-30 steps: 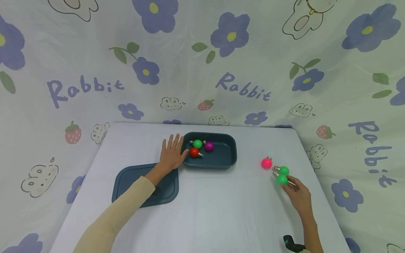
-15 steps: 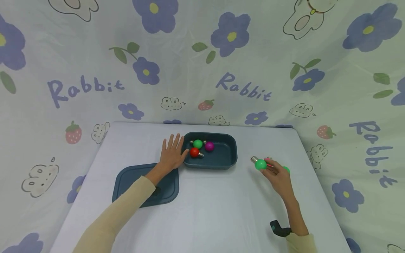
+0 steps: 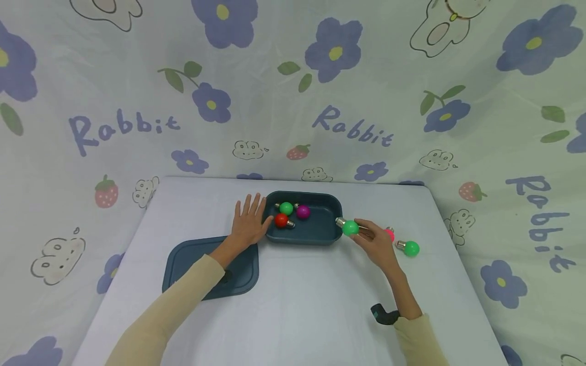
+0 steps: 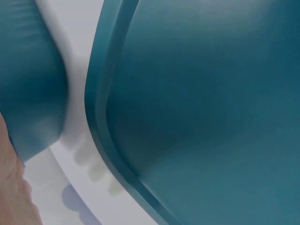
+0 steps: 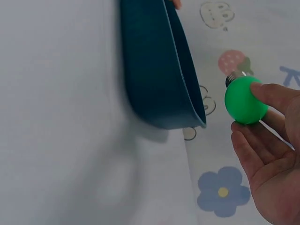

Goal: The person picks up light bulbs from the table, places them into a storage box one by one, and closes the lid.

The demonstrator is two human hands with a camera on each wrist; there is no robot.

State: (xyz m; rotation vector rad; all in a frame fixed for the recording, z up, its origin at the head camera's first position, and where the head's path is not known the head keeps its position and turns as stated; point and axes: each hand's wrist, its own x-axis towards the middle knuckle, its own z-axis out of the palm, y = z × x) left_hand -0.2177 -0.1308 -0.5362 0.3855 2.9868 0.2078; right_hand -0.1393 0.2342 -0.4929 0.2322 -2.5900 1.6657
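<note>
My right hand (image 3: pixel 376 246) pinches a green light bulb (image 5: pixel 244 99) by its round end between thumb and fingers. The bulb's metal screw base points left, overlapping the right rim of the dark teal box (image 3: pixel 320 236) in the head view. Inside the box lie a green bulb (image 3: pixel 286 208), a red bulb (image 3: pixel 281 220) and a purple bulb (image 3: pixel 303 212), all toward the left. My left hand (image 3: pixel 248 226), fingers straight and spread, rests against the box's left side. In the left wrist view only a bit of that hand shows at the edge.
A teal lid (image 3: pixel 197 254) lies on the white table (image 3: pixel 311 305) under my left forearm. Right of the box are a pink bulb (image 3: pixel 389 234), partly hidden by my right hand, and another green bulb (image 3: pixel 411 248). A patterned cloth hangs behind.
My right hand has carried the green bulb leftward and away from me, from beside the loose bulbs to the box's right rim. My left hand has stayed in place.
</note>
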